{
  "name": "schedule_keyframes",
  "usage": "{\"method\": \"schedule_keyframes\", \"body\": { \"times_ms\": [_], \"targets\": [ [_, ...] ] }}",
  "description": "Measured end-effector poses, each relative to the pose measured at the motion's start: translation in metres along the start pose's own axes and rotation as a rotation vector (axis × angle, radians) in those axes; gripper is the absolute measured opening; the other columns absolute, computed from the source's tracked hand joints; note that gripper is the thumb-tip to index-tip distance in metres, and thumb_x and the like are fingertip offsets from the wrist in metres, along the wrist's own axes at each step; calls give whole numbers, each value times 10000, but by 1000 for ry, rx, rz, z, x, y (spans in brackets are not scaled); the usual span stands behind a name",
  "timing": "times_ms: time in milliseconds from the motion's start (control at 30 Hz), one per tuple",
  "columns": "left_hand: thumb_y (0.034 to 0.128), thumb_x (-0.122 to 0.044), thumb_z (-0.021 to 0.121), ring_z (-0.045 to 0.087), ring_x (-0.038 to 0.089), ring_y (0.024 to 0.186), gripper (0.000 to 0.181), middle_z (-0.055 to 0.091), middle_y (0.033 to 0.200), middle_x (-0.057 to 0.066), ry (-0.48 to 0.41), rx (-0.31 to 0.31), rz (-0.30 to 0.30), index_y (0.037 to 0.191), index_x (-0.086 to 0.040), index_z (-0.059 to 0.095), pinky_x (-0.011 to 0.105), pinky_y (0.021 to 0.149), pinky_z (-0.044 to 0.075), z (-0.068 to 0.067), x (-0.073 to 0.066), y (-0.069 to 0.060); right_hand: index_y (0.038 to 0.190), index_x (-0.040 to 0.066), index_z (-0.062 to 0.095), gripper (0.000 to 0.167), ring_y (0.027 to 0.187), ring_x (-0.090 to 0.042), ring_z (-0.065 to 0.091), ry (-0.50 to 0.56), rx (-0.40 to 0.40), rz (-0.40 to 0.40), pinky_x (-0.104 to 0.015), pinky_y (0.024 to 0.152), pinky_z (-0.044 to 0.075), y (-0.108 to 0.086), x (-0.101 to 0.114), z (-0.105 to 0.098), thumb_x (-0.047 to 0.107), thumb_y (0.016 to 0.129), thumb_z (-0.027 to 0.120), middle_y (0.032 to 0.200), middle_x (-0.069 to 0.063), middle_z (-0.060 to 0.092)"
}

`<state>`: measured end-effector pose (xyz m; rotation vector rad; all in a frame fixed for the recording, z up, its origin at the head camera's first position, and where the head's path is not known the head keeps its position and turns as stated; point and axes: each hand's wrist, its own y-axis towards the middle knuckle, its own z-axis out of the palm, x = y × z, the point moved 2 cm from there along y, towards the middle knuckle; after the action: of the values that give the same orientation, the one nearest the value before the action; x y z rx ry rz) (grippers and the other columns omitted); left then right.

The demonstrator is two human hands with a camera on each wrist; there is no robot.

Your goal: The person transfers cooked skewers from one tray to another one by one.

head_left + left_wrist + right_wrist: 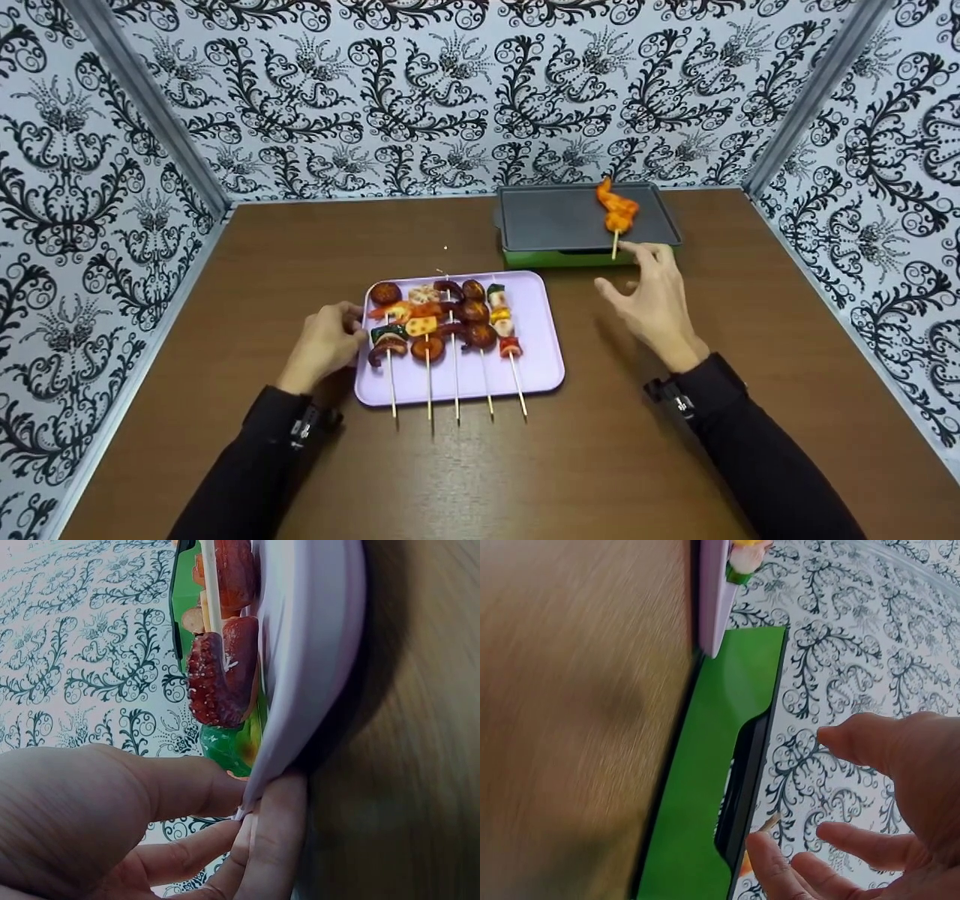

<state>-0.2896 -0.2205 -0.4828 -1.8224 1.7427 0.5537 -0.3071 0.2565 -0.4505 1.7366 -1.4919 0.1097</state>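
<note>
At the left edge of a lilac tray [540,337], my left hand [324,346] pinches the rim between thumb and fingers, plain in the left wrist view at the tray rim [319,637]. Several skewers [427,349] of mushroom, octopus and vegetable pieces lie side by side on the tray, their sticks poking past its near edge. My right hand [660,300] hovers before the green grill [540,259], thumb and fingers apart, holding nothing. Its index fingertip is close to the stick of an orange skewer [620,214] on the dark grill plate [547,217]; contact cannot be told.
The brown table [570,472] is bounded by patterned wall panels [450,97] behind and on both sides. The grill stands near the back wall, just beyond the tray's far right corner. Tiny pale specks [445,247] lie behind the tray.
</note>
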Motion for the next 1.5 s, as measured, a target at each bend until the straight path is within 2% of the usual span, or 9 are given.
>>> {"method": "schedule_keyframes", "body": {
  "times_ms": [100, 167, 333, 400, 600, 733, 967, 1333, 1500],
  "targets": [
    [933, -114, 617, 666, 262, 929, 386, 681, 1067, 132, -9, 5, -11, 1314, -56, 635, 280, 638, 634, 1, 1, 0, 1381, 57, 612, 649, 1125, -302, 589, 11, -9, 12, -203, 795, 607, 4, -5, 2, 244, 813, 863, 1288, -197, 530],
    [935, -115, 616, 670, 259, 919, 387, 679, 1068, 136, -16, 6, -7, 1317, -53, 632, 278, 623, 635, 1, 1, 1, 1374, 46, 613, 645, 1150, -320, 589, 19, -22, 18, -196, 802, 611, 7, -8, 3, 232, 809, 863, 1298, -201, 525],
    [941, -113, 613, 690, 253, 887, 396, 672, 1078, 144, -41, 15, -14, 1332, -52, 623, 274, 604, 641, 2, 2, 1, 1352, 22, 621, 645, 1192, -344, 568, 19, -69, 16, -401, 864, 632, 15, -14, 8, 219, 792, 873, 1320, -220, 524],
    [940, -110, 613, 693, 255, 885, 403, 671, 1081, 144, -44, 18, -18, 1339, -54, 619, 274, 607, 642, 3, 2, 1, 1341, 11, 624, 647, 1224, -363, 549, 15, -82, 6, -474, 960, 592, 18, -15, 11, 220, 784, 879, 1339, -231, 523],
    [916, -128, 612, 672, 259, 922, 382, 709, 1051, 115, 22, -16, 18, 1291, -67, 653, 306, 698, 610, 1, 3, 2, 1310, -3, 638, 643, 1309, -412, 513, -26, -101, -37, -523, 1152, 460, 28, -19, 19, 225, 764, 890, 1389, -241, 518],
    [904, -146, 623, 667, 265, 942, 366, 731, 1040, 99, 60, -39, 37, 1260, -81, 675, 338, 773, 572, 0, 2, 2, 1307, 6, 644, 628, 1306, -403, 528, -48, -94, -36, -514, 1139, 480, 34, -20, 22, 234, 773, 882, 1397, -221, 528],
    [916, -140, 630, 689, 266, 917, 374, 718, 1040, 113, 35, -22, 19, 1283, -74, 665, 306, 704, 605, 1, 3, 1, 1315, -9, 644, 606, 1289, -416, 556, -60, -77, -23, -527, 1123, 503, 41, -21, 30, 194, 789, 866, 1395, -217, 546],
    [930, -142, 633, 693, 245, 877, 370, 714, 1051, 125, 24, -18, 12, 1291, -62, 657, 279, 669, 600, 0, 1, 1, 1213, -37, 707, 445, 1099, -426, 659, -108, -148, -75, -531, 1015, 563, 42, -19, 28, 96, 805, 827, 1179, -226, 667],
    [929, -135, 632, 693, 249, 876, 369, 716, 1047, 123, 29, -21, 17, 1289, -58, 657, 304, 689, 603, -1, 1, 0, 1104, -56, 750, 304, 935, -409, 682, -123, -156, -79, -517, 877, 594, 41, -18, 26, 47, 822, 795, 1028, -232, 681]
  ]
}}
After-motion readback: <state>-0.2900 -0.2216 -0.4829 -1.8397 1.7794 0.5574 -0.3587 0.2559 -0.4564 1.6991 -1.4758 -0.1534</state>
